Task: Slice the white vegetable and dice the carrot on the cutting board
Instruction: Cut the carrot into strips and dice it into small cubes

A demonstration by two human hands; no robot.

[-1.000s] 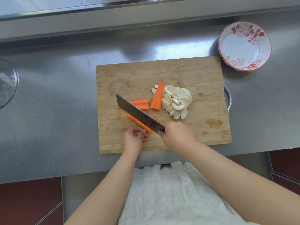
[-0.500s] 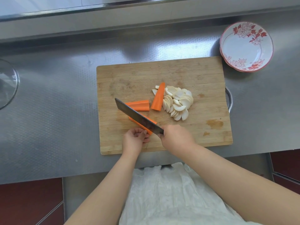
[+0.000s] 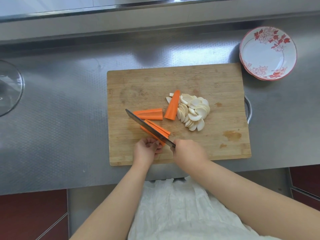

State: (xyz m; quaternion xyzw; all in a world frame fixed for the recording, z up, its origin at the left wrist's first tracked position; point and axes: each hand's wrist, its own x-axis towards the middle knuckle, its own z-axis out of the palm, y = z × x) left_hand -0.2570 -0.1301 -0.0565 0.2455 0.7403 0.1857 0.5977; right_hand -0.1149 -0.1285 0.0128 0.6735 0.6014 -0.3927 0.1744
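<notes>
**Op A:** From my seat I have only the head camera. My right hand point(image 3: 189, 151) is clenched round the handle of the dark-bladed kitchen knife point(image 3: 149, 129); the handle itself is hidden inside the fist. The blade runs away from me, slanting up and left, edge down along the length of the orange carrot piece point(image 3: 156, 131) at the near middle of the rectangular bamboo cutting board point(image 3: 216, 80).

**Op B:** And the other hand?

**Op A:** My left hand point(image 3: 147, 149) sits just left of the knife's heel, fingers curled, fingertips point(image 3: 156, 144) pinching the near end of that carrot piece. Orange strips show on both sides of the blade.

**Op B:** Where is the rest of the work?

**Op A:** A second carrot chunk point(image 3: 149, 114) lies flat just beyond the blade tip. A tapered carrot end point(image 3: 172, 105) lies further right, touching the pile of white vegetable slices point(image 3: 194, 111), which is fanned out mid-board. The board rests on a brushed steel counter point(image 3: 69, 110). A white bowl with red flower print point(image 3: 268, 52) stands off the board's far right corner. A clear glass lid point(image 3: 8, 87) shows at the left edge. A metal rim point(image 3: 248, 108) peeks from under the board's right side; I cannot tell what it is.
</notes>
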